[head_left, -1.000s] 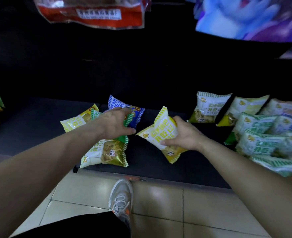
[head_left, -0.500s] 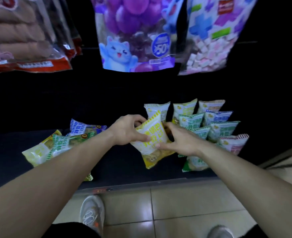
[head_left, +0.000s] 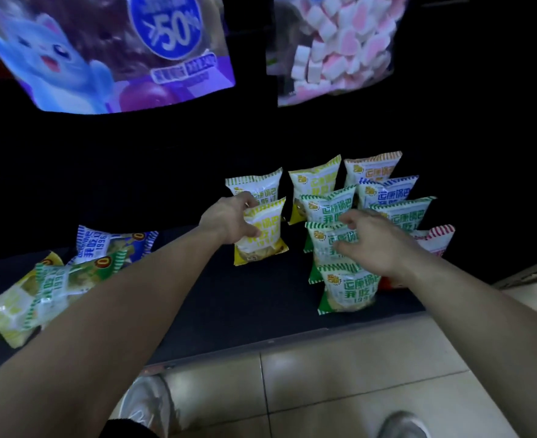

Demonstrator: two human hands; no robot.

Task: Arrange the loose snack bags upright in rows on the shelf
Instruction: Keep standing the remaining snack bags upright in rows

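Left hand [head_left: 229, 221], fingers clamped round yellow bag [head_left: 264, 235], upright on shelf [head_left: 245, 295] in front of the left row. Right hand [head_left: 374, 248] over green bags [head_left: 328, 208], fingers loosely apart, gripping nothing. Settle base flat and square with neighbours before letting go.

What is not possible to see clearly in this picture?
Head view:
- Red-striped bag: mostly behind the right arm.
- Green bag under the right hand: contact unclear.
- Loose bags: partly behind the left arm, blurred.
- Hanging cat bag: cut by the top edge.
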